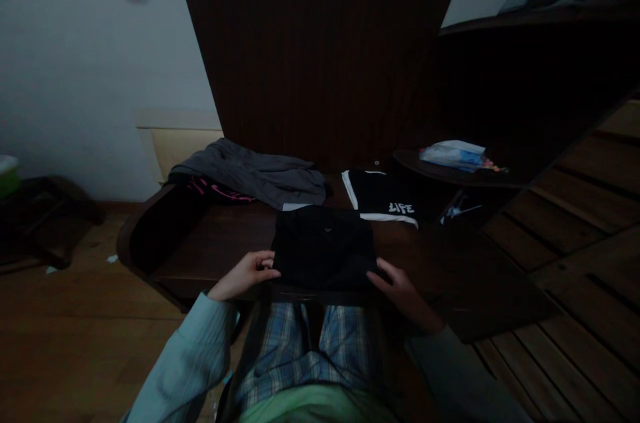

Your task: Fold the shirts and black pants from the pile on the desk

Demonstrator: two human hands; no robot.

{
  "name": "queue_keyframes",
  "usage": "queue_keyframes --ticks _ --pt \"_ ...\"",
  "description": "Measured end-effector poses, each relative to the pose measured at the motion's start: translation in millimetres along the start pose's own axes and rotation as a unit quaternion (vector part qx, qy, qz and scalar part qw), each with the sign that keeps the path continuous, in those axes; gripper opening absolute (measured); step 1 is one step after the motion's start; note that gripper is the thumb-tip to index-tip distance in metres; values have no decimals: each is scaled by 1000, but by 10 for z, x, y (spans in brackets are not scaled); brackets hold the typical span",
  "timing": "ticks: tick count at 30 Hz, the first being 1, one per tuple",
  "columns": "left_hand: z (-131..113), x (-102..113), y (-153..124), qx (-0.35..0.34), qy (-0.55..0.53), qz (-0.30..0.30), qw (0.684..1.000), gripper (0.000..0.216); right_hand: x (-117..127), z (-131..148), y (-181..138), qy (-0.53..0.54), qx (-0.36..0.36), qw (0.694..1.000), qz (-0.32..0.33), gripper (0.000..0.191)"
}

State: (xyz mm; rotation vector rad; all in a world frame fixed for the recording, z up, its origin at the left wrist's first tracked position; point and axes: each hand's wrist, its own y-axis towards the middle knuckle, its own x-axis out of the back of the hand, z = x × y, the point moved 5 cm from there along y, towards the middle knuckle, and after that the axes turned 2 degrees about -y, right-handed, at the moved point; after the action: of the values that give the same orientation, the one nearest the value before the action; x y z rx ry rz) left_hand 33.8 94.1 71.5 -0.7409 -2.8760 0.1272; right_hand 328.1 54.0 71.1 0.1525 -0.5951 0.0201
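Note:
A folded black garment point(325, 249) lies flat on the dark wooden bench in front of me, with a small pale mark near its upper middle and a light strip along its far left edge. My left hand point(253, 271) pinches its near left corner between thumb and fingers. At the near right corner, my right hand point(397, 283) grips the edge the same way. Just beyond it to the right rests another folded black garment point(375, 193) with white edges and white lettering. Behind and to the left, a grey garment point(255, 169) is heaped loosely over a black one with pink markings point(220, 191).
The bench point(200, 256) has a raised curved arm at its left end. A plastic packet point(457, 155) sits on a small rounded shelf to the right. Wooden slats point(585, 209) stand at the far right, and a dark panel point(325, 56) rises behind the bench.

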Motion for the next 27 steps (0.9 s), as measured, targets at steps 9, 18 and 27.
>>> queue_keyframes --ticks 9,18,27 --pt "-219 146 -6 -72 129 -181 972 23 34 -3 43 8 73 997 35 23" --pt "-57 89 -3 -68 124 -153 978 26 -41 16 90 -83 169 982 -19 20" --pt "34 125 -91 -71 75 -175 979 25 8 -17 40 -61 135 984 -100 18"
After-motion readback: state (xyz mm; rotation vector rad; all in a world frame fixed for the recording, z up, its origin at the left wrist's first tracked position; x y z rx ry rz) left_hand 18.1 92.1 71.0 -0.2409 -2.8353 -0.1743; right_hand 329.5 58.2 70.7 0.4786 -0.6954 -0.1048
